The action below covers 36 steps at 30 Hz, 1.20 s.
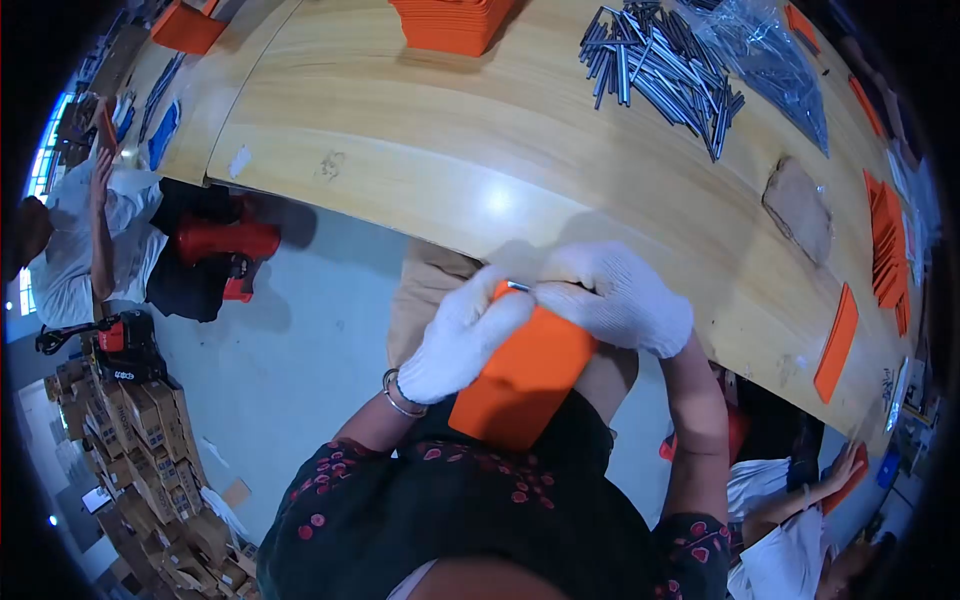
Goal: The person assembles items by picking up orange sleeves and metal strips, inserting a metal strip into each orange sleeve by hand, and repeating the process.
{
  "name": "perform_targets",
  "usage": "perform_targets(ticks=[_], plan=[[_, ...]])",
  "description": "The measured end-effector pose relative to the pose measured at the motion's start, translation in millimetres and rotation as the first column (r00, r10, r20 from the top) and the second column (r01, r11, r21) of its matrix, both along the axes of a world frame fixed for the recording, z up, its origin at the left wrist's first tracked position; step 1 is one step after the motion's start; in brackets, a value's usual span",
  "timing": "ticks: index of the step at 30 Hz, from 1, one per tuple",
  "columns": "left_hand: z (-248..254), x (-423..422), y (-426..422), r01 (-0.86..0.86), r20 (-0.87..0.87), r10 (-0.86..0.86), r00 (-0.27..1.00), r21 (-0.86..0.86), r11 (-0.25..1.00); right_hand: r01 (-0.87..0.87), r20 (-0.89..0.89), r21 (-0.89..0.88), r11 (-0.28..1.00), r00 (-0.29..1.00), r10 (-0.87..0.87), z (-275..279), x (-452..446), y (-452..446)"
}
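My left hand [465, 335], in a white knitted glove, is closed on the upper left of a flat orange piece [525, 380], its thumb lying over the front. The orange piece hangs tilted above my lap, just off the table's near edge. A short bit of shiny metal rod [517, 287] shows at its top edge, between my two hands. My right hand [615, 297], gloved the same way, is closed with its fingertips pinched at the rod's right end. Those fingers hide the rest of the rod and the piece's upper right corner.
On the wooden table [420, 165] lie a heap of metal rods [660, 75], a clear plastic bag [775, 75], a stack of orange pieces [455, 25] and a brown packet [798, 210]. More orange pieces [885, 240] lie at right. People sit at both sides; cardboard boxes [140, 440] stand lower left.
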<state>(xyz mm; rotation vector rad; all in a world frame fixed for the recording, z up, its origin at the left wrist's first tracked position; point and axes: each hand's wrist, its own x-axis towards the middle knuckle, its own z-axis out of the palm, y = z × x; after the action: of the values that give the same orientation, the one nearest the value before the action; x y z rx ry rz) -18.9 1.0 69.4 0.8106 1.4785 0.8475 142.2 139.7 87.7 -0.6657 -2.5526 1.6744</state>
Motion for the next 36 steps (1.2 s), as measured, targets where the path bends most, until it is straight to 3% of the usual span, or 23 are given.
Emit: perform_targets(ticks=[4,5,9,15,19,25,29,36], plan=[[-10.6,5.7,7.6,-0.319,0.085,0.309,0.947,0.139,0.938,0.202,-0.17,0.002,0.979,0.965,-0.199,-16.5,-4.4,-15.4],[-14.4,5.0,6.4,-0.308,0.086,0.298,0.951,0.137,0.942,0.214,-0.168,0.0,0.977,0.963,-0.211,-21.4,0.7,-22.7],[-36.6,-5.3,-2.2,-0.455,0.236,0.426,0.873,0.083,0.887,0.563,-0.087,-0.318,0.763,0.784,-0.615,-35.2,30.6,-69.6],[-62.8,7.4,-1.6,-0.52,0.232,0.506,0.83,-0.001,0.854,0.697,0.185,-0.093,0.711,0.714,-0.676,-31.7,12.6,-105.4],[-51.2,17.5,4.6,-0.544,0.249,0.543,0.802,-0.073,0.836,0.76,-0.138,-0.332,0.559,0.548,-0.825,-72.5,6.3,-121.5],[-66.2,21.1,-2.2,-0.523,0.253,0.503,0.826,0.01,0.853,0.779,-0.067,-0.378,0.5,0.515,-0.854,-74.0,12.0,-126.9],[-63.0,28.1,-1.2,-0.517,0.201,0.504,0.84,0.017,0.856,0.802,0.102,-0.452,0.391,0.482,-0.87,-70.2,18.3,-124.1],[-63.0,30.3,1.7,-0.512,0.216,0.493,0.843,0.042,0.858,0.796,0.129,-0.538,0.279,0.404,-0.905,-73.7,14.4,-121.7]])
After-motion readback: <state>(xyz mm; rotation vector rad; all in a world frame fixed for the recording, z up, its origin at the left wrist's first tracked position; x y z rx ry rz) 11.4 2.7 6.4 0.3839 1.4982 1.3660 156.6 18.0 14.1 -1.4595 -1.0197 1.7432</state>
